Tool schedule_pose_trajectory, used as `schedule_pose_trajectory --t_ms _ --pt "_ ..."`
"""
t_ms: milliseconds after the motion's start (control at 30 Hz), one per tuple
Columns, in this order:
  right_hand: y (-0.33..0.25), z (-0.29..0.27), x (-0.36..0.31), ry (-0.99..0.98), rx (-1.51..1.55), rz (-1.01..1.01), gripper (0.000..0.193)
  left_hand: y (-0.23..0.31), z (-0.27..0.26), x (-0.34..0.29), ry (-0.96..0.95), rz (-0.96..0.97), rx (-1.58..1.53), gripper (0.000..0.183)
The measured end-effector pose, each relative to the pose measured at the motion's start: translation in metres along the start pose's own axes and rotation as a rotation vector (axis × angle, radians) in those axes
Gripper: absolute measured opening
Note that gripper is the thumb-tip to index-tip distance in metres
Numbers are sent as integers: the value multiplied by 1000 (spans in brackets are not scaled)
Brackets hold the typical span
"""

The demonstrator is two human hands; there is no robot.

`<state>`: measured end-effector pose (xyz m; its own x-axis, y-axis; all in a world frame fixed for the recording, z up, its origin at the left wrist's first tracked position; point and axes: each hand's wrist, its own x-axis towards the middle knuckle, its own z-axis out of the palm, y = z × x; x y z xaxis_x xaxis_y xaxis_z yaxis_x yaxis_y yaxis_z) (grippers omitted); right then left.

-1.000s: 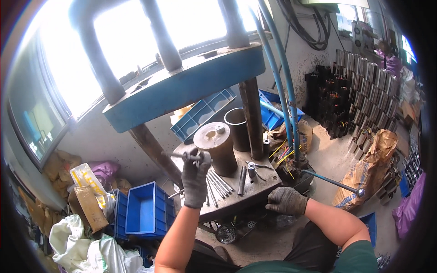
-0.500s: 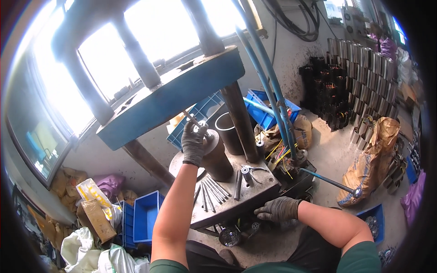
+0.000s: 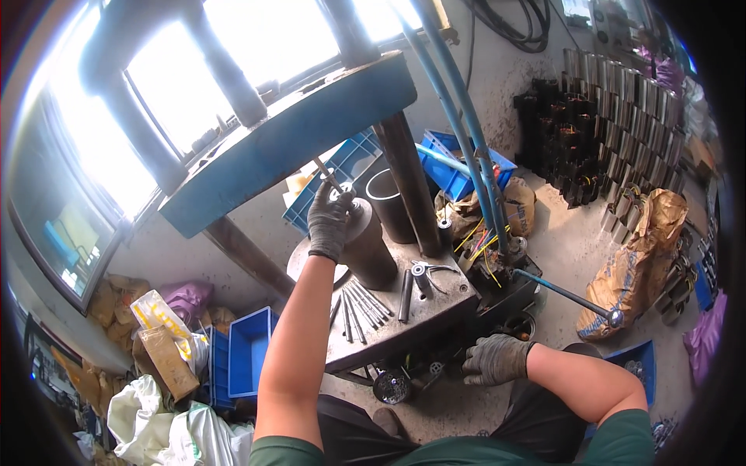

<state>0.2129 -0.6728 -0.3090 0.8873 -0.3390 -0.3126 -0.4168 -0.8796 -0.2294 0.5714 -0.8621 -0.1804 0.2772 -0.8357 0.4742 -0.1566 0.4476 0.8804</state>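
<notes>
My left hand (image 3: 328,221), in a grey work glove, is closed round a slim metal rod (image 3: 330,178) at the top of an upright thick metal cylinder (image 3: 371,252). The rod leans, its upper end just under the blue press beam (image 3: 287,144). My right hand (image 3: 497,359), gloved too, hangs beyond the bench's front right corner, fingers loosely stretched and nothing visible in them. Several thin metal rods (image 3: 361,311) lie fanned out on the metal bench (image 3: 357,349). Beside them are a dark round bar (image 3: 405,297) and a metal tool with curved arms (image 3: 430,272).
A hollow dark cylinder (image 3: 391,203) stands behind the thick one. A blue lever bar (image 3: 567,296) juts out at the right. Blue bins (image 3: 252,353), white sacks (image 3: 144,419) and a brown paper sack (image 3: 633,264) surround the bench. Stacked metal tubes (image 3: 625,116) stand at the back right.
My right hand has moved right and slightly away from the bench edge. My left hand still holds the rod at the cylinder's top. The view has shifted slightly.
</notes>
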Motion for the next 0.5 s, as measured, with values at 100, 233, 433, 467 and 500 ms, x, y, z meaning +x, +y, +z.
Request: schedule_pose_trajectory --t_ms 100,233,433,467,500 --pt "3 6 -8 85 41 -17 41 -6 -4 3 -2 12 -62 56" --pt "7 10 -21 148 40 -4 37 -6 -2 3 7 -1 -31 55" --pt "-13 -23 -53 237 -26 -30 32 -2 1 4 -6 -38 -75 55" --pt "-23 -38 -63 269 -57 -63 32 -4 -2 4 -9 -42 -108 55" --pt "-32 -54 -74 258 -63 -67 32 -5 -3 2 3 -45 -114 55"
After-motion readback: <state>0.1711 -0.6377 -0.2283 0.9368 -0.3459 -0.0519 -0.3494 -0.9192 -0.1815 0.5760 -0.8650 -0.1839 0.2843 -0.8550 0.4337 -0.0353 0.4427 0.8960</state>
